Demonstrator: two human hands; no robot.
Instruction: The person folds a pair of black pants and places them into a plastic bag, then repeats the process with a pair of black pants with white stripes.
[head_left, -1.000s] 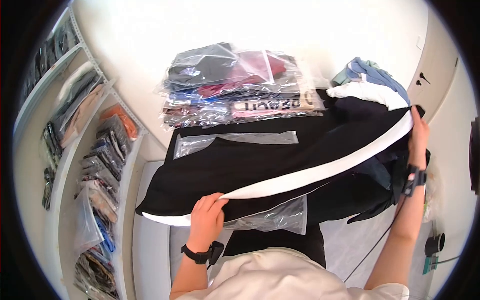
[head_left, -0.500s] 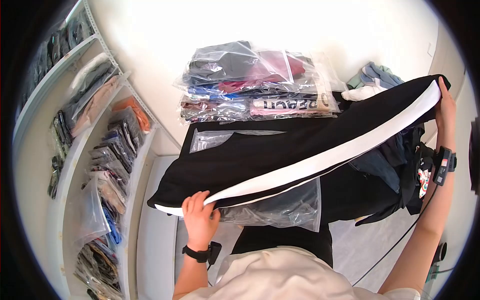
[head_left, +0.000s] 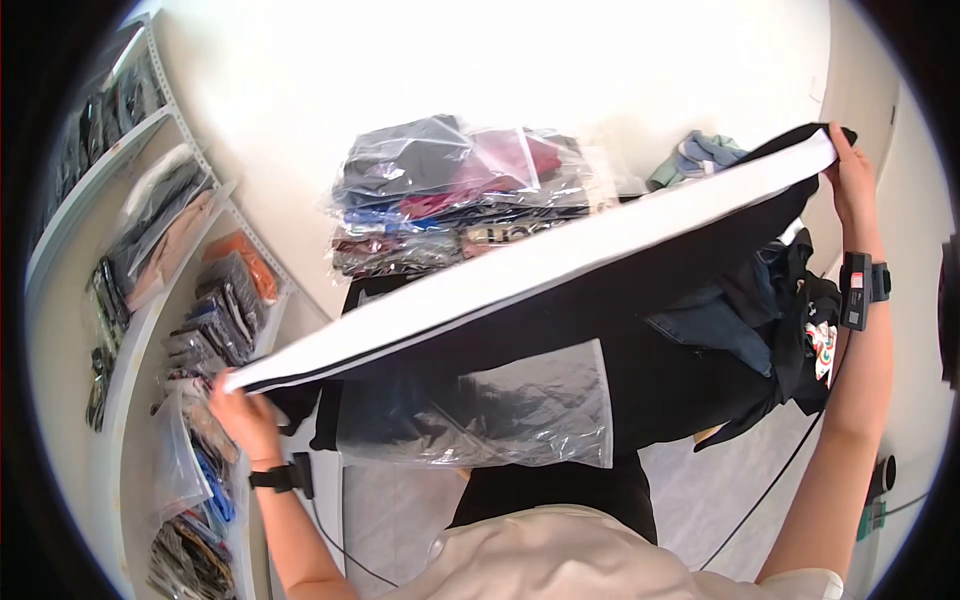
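Observation:
Black trousers with a broad white side stripe (head_left: 540,265) are stretched taut between my two hands, slanting from lower left to upper right above the table. My left hand (head_left: 245,418) is closed on the lower left end, beside the shelves. At the upper right, my right hand (head_left: 853,185) pinches the other end. Below the trousers, a clear plastic bag (head_left: 530,405) lies on the black-covered table (head_left: 660,405), its upper part hidden by the cloth.
Bagged folded clothes (head_left: 400,165) are piled at the back of the table. Loose dark jeans (head_left: 715,325) and other garments lie at the right. Shelves (head_left: 135,375) full of bagged clothes stand at the left. A cable (head_left: 775,480) hangs near my right arm.
My left hand has moved outward to the left, pulling the trousers straight. The white stripe has turned upward and shows wider. More of the plastic bag is uncovered.

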